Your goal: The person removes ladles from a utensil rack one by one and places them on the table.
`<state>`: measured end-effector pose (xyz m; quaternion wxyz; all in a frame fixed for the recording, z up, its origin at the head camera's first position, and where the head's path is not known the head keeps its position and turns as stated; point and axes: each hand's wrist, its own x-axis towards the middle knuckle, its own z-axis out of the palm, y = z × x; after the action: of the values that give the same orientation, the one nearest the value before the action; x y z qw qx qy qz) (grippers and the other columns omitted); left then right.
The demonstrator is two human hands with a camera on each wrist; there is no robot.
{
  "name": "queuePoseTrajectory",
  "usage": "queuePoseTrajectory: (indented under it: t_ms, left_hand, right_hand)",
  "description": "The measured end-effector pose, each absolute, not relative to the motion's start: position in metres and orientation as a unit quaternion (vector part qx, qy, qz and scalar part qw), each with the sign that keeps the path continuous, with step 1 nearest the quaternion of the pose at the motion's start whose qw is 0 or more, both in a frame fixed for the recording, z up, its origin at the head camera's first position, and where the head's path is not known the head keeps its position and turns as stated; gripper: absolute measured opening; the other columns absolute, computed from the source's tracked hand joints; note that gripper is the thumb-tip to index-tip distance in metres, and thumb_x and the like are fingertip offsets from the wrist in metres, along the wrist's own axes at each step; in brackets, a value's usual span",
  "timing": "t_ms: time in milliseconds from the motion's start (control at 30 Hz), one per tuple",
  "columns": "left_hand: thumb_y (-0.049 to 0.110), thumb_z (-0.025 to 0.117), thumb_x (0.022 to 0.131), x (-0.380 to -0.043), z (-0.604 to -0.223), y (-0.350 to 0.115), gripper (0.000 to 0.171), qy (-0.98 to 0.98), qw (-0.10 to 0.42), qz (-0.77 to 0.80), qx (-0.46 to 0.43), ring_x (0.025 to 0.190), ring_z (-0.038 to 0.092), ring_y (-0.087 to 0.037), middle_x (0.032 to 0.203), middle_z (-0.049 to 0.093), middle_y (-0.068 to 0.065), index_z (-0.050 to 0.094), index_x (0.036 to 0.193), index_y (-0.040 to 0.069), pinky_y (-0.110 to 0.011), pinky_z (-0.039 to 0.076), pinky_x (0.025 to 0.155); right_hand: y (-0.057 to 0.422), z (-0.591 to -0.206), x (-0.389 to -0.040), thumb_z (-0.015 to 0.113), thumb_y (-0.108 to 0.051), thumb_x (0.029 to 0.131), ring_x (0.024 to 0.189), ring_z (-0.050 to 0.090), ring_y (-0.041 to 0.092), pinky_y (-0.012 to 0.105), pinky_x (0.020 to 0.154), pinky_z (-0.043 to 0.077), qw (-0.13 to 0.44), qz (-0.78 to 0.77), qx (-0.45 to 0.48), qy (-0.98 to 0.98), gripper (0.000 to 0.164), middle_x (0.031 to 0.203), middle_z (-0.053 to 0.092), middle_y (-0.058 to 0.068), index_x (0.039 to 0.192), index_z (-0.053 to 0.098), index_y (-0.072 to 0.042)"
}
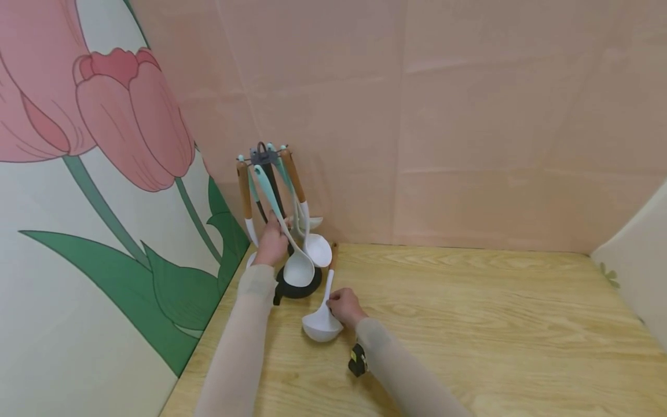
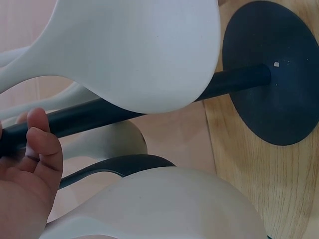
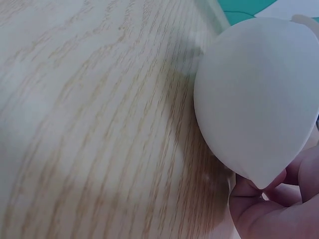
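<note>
My left hand (image 1: 273,240) curls its fingers round the black pole (image 2: 94,115) of a utensil stand at the back left. Several ladles and spoons hang round it, among them a ladle with a mint handle (image 1: 298,270) in front of the pole. To the right of the stand, my right hand (image 1: 345,307) pinches a white ladle with a brown handle (image 1: 322,325) low on its neck. That ladle's handle points to the back, and its bowl faces the front. In the right wrist view the white bowl (image 3: 256,94) hides part of the fingers.
The stand's round black base (image 2: 279,109) sits on the wood-grain table (image 1: 469,313). A peach cloth wall (image 1: 469,116) rises behind, and a tulip-printed panel (image 1: 120,231) stands close on the left. A pale panel (image 1: 633,260) borders the right side.
</note>
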<state>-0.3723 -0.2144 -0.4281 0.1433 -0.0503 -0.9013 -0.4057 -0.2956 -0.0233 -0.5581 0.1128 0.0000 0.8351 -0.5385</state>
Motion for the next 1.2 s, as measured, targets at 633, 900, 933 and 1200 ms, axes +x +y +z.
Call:
queuePoseTrajectory:
  t_ms: [633, 900, 933, 1200]
  left_hand:
    - [0.019, 0.039, 0.101, -0.369, -0.424, -0.213, 0.026, -0.902, 0.138, -0.405, -0.060, 0.096, 0.055, -0.030, 0.108, 0.058, -0.020, 0.034, 0.122, 0.004, -0.045, 0.045, 0.081]
    - [0.021, 0.038, 0.102, -0.369, -0.423, -0.213, 0.026, -0.900, 0.130, -0.412, -0.055, 0.095, 0.054, -0.029, 0.106, 0.057, -0.019, 0.034, 0.122, 0.005, -0.044, 0.045, 0.080]
    - [0.021, 0.037, 0.102, -0.369, -0.423, -0.213, 0.026, -0.900, 0.130, -0.413, -0.054, 0.094, 0.054, -0.029, 0.105, 0.057, -0.018, 0.034, 0.121, 0.005, -0.044, 0.045, 0.080]
    - [0.022, 0.038, 0.102, -0.368, -0.422, -0.213, 0.027, -0.899, 0.128, -0.417, -0.051, 0.092, 0.052, -0.028, 0.105, 0.056, -0.018, 0.035, 0.122, 0.004, -0.044, 0.044, 0.080]
  right_hand:
    - [-0.018, -0.556, -0.296, 0.063, -0.007, 0.085, 0.064, 0.058, 0.012, 0.024, 0.057, 0.048, 0.083, -0.526, -0.003, 0.847, 0.013, 0.078, 0.067, 0.009, 0.092, 0.070, 0.002]
    - [-0.014, -0.552, -0.294, 0.064, -0.007, 0.084, 0.072, 0.059, 0.015, 0.025, 0.063, 0.048, 0.072, -0.514, -0.016, 0.855, 0.012, 0.080, 0.067, 0.009, 0.090, 0.069, 0.002]
    - [-0.014, -0.552, -0.294, 0.063, -0.007, 0.084, 0.072, 0.059, 0.014, 0.025, 0.063, 0.048, 0.074, -0.515, -0.016, 0.854, 0.012, 0.080, 0.068, 0.009, 0.090, 0.069, 0.003]
    - [-0.013, -0.552, -0.294, 0.062, -0.005, 0.085, 0.063, 0.058, 0.012, 0.025, 0.058, 0.048, 0.077, -0.528, -0.023, 0.846, 0.013, 0.080, 0.068, 0.013, 0.092, 0.068, 0.004]
